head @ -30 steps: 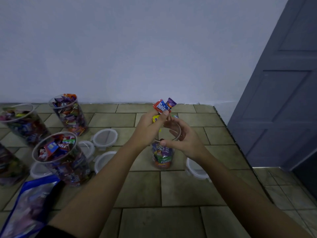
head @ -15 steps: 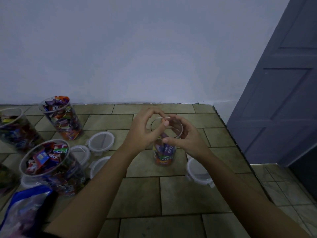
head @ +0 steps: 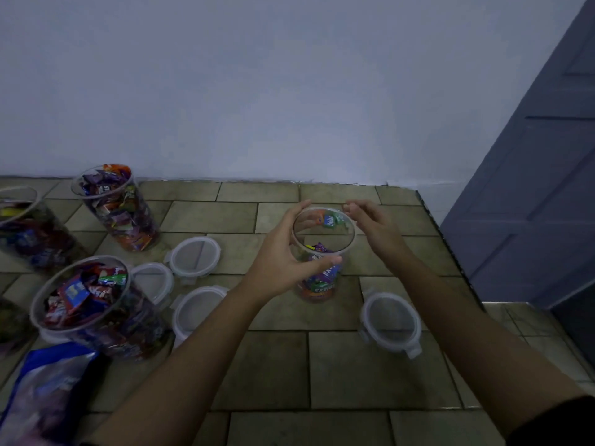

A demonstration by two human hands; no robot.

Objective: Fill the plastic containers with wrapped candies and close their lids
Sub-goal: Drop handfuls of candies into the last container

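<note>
A clear plastic container [head: 322,280], about a third full of wrapped candies, stands on the tiled floor. My left hand [head: 278,254] grips it just below the rim, thumb in front and fingers round the back. A few wrapped candies [head: 329,219] are in mid-air inside its mouth. My right hand [head: 376,226] hovers beside the right rim with relaxed, empty fingers. The container's round lid [head: 390,320] lies flat on the floor to its lower right.
Left of me stand three open containers full of candies [head: 119,210] [head: 93,304] [head: 25,230]. Three more lids [head: 194,255] [head: 154,281] [head: 196,312] lie between them and my left arm. A blue candy bag [head: 45,387] lies at bottom left. A grey door [head: 531,188] is on the right.
My left hand has released the candies it held above the container; they now drop inside. It has moved down onto the container's side. My right hand has let go of the rim and opened.
</note>
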